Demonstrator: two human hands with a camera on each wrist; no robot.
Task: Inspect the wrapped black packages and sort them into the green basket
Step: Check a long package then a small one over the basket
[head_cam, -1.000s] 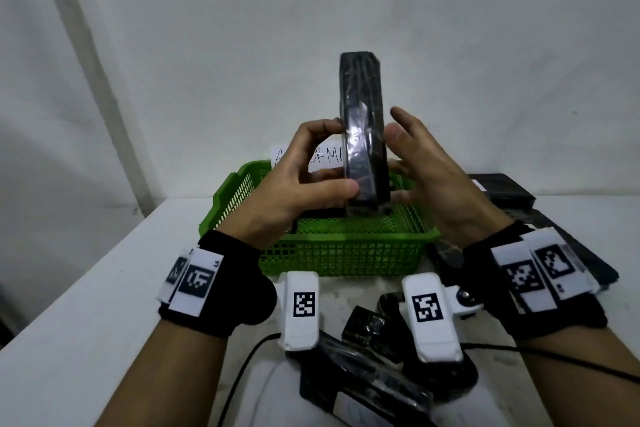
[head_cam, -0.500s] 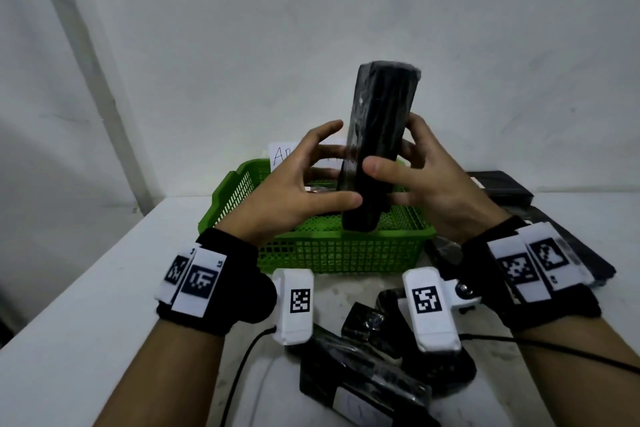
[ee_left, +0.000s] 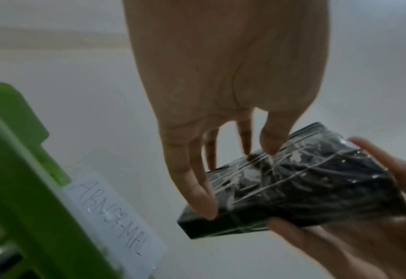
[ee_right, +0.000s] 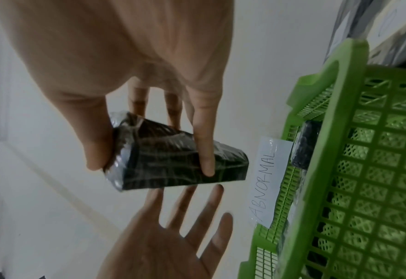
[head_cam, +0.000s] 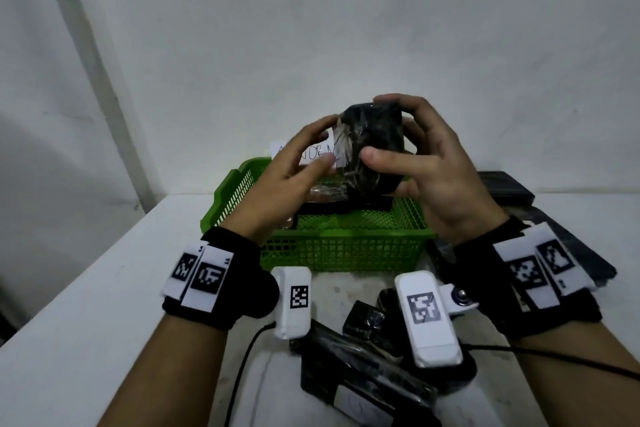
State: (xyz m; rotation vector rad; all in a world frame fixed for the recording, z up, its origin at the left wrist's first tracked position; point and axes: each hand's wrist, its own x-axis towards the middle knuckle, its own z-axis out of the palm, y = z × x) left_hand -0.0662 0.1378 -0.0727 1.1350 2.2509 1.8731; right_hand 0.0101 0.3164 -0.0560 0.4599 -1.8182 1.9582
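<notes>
right wrist: "abnormal" label (ee_right: 266,181) legible

The wrapped black package (head_cam: 375,149) got tipped over from standing upright, now lower and end-on above the basket. Right hand (head_cam: 433,180) wraps it; left hand (head_cam: 294,170) loosened to fingertips only.

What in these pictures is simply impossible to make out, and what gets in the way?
- Basket label, head view: the left hand covers most of the writing; both wrist views show ABNORMAL.
- Green basket contents, head view: both hands and the held package hide much of the inside.
- Held package, all views: crinkled wrap hides what is inside.
- Packages on the table, head view: the wrist cameras cover some; the bottom edge crops one.
</notes>
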